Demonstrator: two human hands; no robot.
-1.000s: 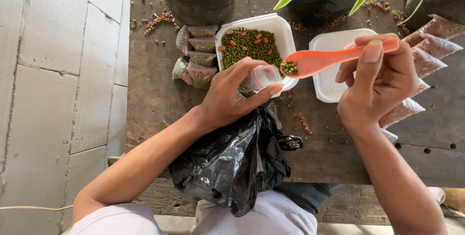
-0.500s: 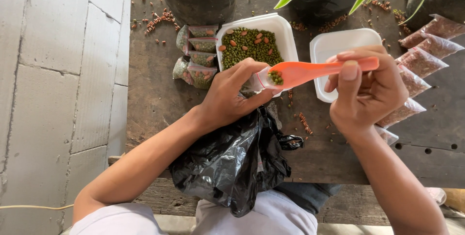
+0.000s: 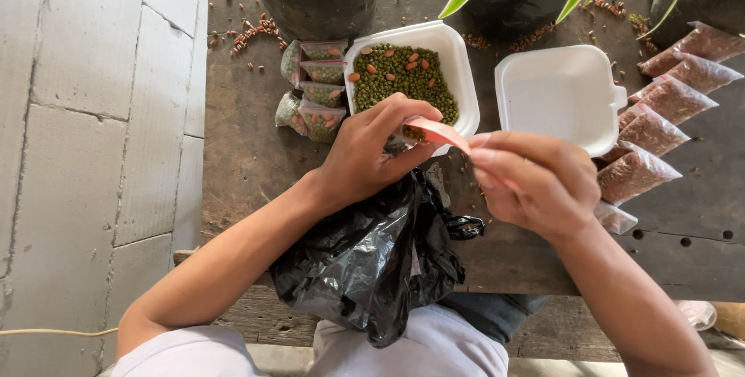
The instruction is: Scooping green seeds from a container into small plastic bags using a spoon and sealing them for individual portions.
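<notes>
Scooping seeds into a small bag
Right hand is gripping the spoon, left fingers pinching a bag beside the tray; filled packets are lying left, tray still full

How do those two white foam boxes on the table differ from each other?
The left foam box is filled with small green seeds and a few larger brown ones; the right foam box holds nothing. The left hand and the orange scoop sit over the left box's near edge, while the right box lies untouched beside the right hand. Small packets of green mix lie by the left box, reddish-brown packets by the right. Both are white, squarish, round-cornered, and rest on the same wooden table.
</notes>
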